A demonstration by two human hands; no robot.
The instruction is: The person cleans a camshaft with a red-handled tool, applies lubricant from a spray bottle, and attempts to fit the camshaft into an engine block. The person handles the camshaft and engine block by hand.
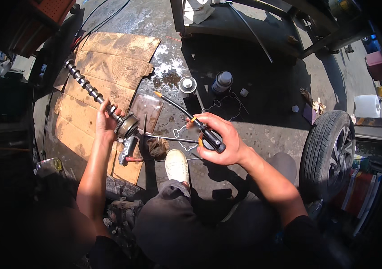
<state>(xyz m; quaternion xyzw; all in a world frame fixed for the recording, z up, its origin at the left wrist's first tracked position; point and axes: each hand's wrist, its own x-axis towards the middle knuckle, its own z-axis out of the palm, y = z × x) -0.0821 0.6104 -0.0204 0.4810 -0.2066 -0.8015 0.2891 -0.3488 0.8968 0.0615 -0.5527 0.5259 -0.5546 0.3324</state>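
My left hand (107, 119) is wrapped round a metal camshaft (91, 91) near its gear end. The shaft tilts up and away to the left over the cardboard, its lobes shiny, and a toothed gear (127, 124) sits at its near end. In my right hand (225, 139) is a black oil can (210, 136) with a long bent spout. The spout's orange tip (157, 94) points left, toward the camshaft, and stays apart from it. My fingers cover much of the can's body.
Stained cardboard (110, 62) lies on the floor at left. Two cans (187, 86) (222, 81) stand ahead, near thin gaskets (184, 134). A wheel (327, 154) stands at right. A crumpled brown rag (158, 147) lies by my shoe (176, 166). A metal bench frame (240, 33) is at the back.
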